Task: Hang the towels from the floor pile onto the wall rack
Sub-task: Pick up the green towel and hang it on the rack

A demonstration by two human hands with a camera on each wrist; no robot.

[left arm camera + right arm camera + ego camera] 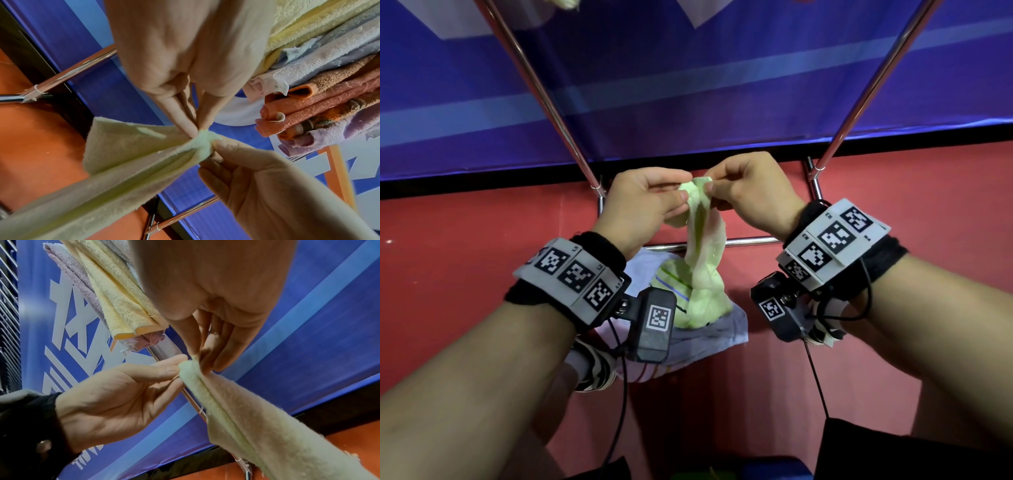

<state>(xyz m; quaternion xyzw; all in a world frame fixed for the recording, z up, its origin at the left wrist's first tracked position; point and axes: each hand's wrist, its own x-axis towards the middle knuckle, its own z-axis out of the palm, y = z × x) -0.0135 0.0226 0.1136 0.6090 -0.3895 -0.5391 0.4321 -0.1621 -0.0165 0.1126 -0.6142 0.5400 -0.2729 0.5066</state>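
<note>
A pale green towel (pixel 705 246) hangs from both hands down to the floor pile (pixel 722 329), where its lower end still rests. My left hand (pixel 681 192) and right hand (pixel 710 186) pinch its bunched top edge close together, in front of the chrome rack (pixel 750 242). The left wrist view has the left hand (pixel 196 129) pinching the green towel (pixel 133 154), with the right hand (pixel 216 146) just below. From the right wrist, the right hand (pixel 200 363) pinches the towel (pixel 246 426) beside the left hand (pixel 180 368).
Several folded towels (pixel 318 81), yellow, lilac and orange, hang on the rack's upper bar (pixel 115 305). Two slanted chrome legs (pixel 544 92) frame the hands. Behind is a blue banner (pixel 722 85) over a red floor (pixel 448 257). The pile holds a grey and a striped towel.
</note>
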